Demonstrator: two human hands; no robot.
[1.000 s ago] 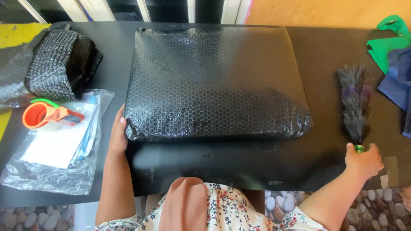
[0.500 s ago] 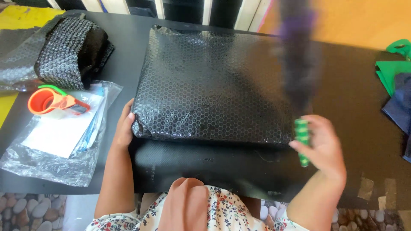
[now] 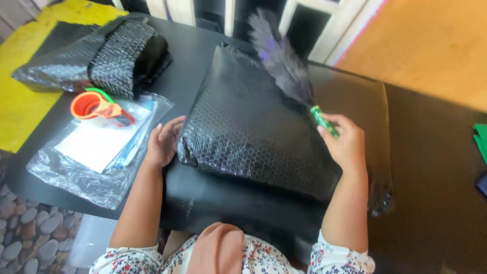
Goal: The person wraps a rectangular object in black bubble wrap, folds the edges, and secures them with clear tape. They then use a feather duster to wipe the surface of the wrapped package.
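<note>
A large flat package wrapped in black bubble wrap (image 3: 253, 127) lies on a black table (image 3: 436, 167) in front of me. My left hand (image 3: 163, 141) rests flat against the package's left edge, fingers spread. Over the package's right part, my right hand (image 3: 345, 143) grips the green handle of a dark grey and purple feather duster (image 3: 282, 63). The duster's feathers lie across the package's far edge, pointing away from me.
A roll of black bubble wrap (image 3: 122, 53) lies at the far left. Nearer, an orange tape dispenser (image 3: 96, 107) sits on a clear plastic bag with white paper (image 3: 91, 152). A yellow surface (image 3: 20, 101) borders the table's left. Green cloth (image 3: 481, 139) shows at the right edge.
My right hand picked the duster up from the table's right side and carried it left over the package, its feathers now on the far edge. My left hand stayed on the package's left edge.
</note>
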